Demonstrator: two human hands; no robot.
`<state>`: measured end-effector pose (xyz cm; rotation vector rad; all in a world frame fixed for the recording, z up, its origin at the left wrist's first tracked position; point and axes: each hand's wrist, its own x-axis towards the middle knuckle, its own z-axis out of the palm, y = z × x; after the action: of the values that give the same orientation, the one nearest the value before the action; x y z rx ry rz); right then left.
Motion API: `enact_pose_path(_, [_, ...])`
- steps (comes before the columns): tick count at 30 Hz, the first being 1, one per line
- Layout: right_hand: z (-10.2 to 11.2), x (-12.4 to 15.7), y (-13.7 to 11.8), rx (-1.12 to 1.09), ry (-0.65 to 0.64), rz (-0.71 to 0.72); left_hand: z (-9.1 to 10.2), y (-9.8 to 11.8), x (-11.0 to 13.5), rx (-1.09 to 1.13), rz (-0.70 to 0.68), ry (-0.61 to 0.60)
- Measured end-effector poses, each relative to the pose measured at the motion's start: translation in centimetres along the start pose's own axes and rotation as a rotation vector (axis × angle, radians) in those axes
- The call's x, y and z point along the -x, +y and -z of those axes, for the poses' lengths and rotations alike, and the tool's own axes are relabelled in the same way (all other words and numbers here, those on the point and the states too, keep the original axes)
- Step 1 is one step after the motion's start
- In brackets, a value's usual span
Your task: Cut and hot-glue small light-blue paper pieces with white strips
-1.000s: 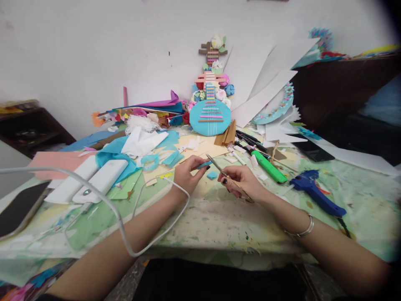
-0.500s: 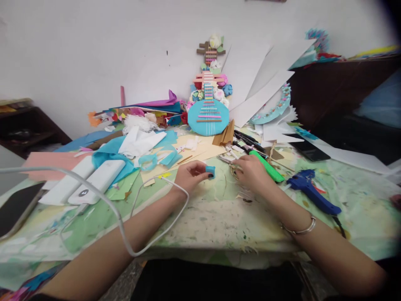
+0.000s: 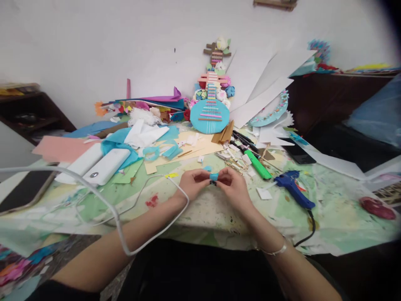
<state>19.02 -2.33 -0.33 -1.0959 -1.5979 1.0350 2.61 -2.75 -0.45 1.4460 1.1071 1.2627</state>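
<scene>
A small piece of blue paper is pinched between the fingertips of both hands, above the front middle of the table. My left hand is closed on its left side, and my right hand grips its right side, with the thumbs meeting beneath. Just behind the fingers lies another blue scrap. The scissors with gold handles rest on the table beyond my right hand, partly covered by white bits.
Behind stands a blue paper lute with paper flowers. A green marker and a blue glue gun lie to the right. White power banks sit left, and a white cable loops across my left forearm.
My right hand has left the scissors and moved left to the blue paper, which both hands now hold. The view has shifted, showing more of the table's right side.
</scene>
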Motion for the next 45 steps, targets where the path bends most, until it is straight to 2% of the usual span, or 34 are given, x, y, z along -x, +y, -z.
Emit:
enact_pose_path(6, [-1.1,1.1,0.6,0.121,0.106,0.064,-0.1,-0.9,0.6,-0.066,-0.063,0.095])
enact_pose_path(11, [-0.9,1.3,0.4,0.036,0.129,0.064,-0.6,-0.6,1.1,-0.129,-0.137,0.124])
enact_pose_path(17, [-0.9,1.3,0.2,-0.023,0.147,0.027,-0.6,-0.4,1.3,-0.166,-0.137,0.148])
enact_pose_path(45, [-1.0,1.1,0.5,-0.134,0.120,0.070,-0.7,0.1,1.7,-0.222,-0.176,0.173])
